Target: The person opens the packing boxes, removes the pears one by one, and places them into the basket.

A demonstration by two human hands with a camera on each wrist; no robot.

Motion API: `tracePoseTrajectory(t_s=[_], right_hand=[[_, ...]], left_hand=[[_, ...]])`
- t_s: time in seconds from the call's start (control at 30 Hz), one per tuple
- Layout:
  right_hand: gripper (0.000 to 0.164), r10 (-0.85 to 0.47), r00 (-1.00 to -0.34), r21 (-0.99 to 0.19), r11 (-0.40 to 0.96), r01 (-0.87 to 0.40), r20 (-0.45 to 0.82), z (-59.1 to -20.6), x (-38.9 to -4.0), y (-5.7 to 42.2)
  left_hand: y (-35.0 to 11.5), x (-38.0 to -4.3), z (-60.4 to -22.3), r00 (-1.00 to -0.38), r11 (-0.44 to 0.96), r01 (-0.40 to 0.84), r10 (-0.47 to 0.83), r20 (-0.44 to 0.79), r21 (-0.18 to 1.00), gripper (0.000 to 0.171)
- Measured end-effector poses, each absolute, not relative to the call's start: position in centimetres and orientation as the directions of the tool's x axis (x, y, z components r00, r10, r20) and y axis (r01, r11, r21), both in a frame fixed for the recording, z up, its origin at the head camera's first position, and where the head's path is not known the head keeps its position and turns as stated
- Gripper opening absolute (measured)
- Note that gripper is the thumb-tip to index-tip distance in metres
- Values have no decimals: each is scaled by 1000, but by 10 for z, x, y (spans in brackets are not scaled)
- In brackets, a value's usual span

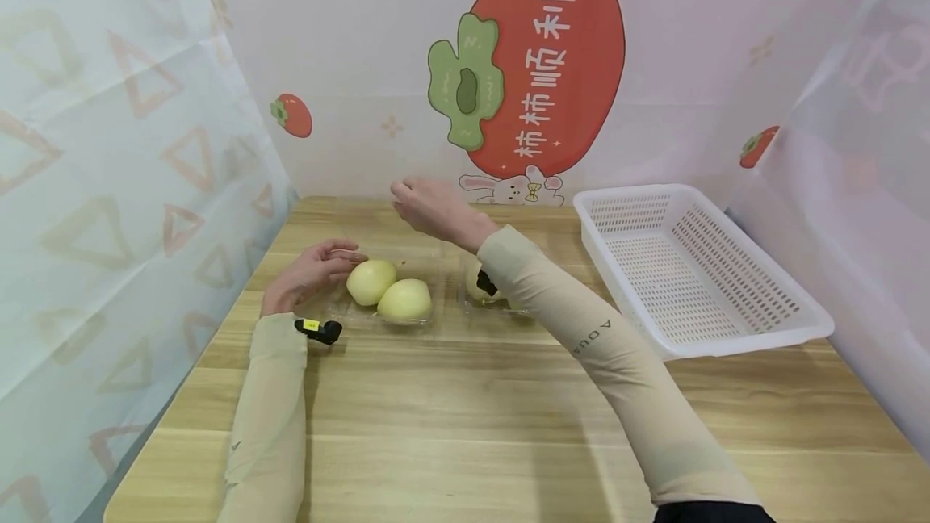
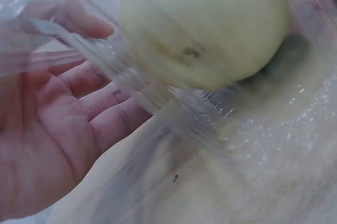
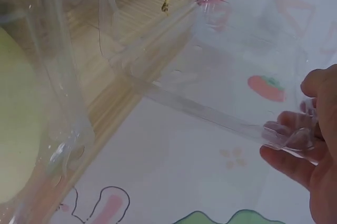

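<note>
Two pale yellow-green pears [image 1: 404, 300] lie in a clear plastic box [image 1: 392, 323] on the left half of the table. My left hand [image 1: 308, 273] is at the box's left side, its fingers extended against the clear wall; in the left wrist view the palm [image 2: 52, 124] shows beside a pear [image 2: 205, 29]. Above the far side of the box, my right hand [image 1: 439, 210] pinches the corner of its raised clear lid [image 3: 200, 109] between thumb and fingers. A second clear box [image 1: 501, 311] with a pear [image 1: 475, 281] is partly hidden beneath my right forearm.
A white perforated plastic basket [image 1: 639, 297] stands on the right of the wooden table [image 1: 436, 418]. A printed cloth backdrop [image 1: 363, 47] rises behind the table's far edge, with cloth walls on both sides.
</note>
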State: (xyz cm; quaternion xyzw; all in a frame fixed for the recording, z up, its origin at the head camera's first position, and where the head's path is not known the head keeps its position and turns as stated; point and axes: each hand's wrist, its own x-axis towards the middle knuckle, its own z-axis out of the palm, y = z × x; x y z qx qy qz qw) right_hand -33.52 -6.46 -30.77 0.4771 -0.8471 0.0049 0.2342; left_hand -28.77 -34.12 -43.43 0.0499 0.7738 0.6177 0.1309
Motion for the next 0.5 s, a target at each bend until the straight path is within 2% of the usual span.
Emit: tracePoseTrajectory(t_s=[0.17, 0.27, 0.5], right_hand=[[17, -787, -514, 134, 582, -802, 341, -305, -339, -58], [18, -779, -535, 128, 597, -792, 326, -303, -340, -54], [20, -779, -524, 213, 608, -765, 344, -301, -335, -46]], left_hand=[[-341, -288, -435, -960, 202, -71, 252, -122, 977, 56], [-341, -289, -436, -960, 178, -74, 252, -118, 981, 57], [-340, -287, -433, -959, 179, -77, 256, -122, 981, 56]])
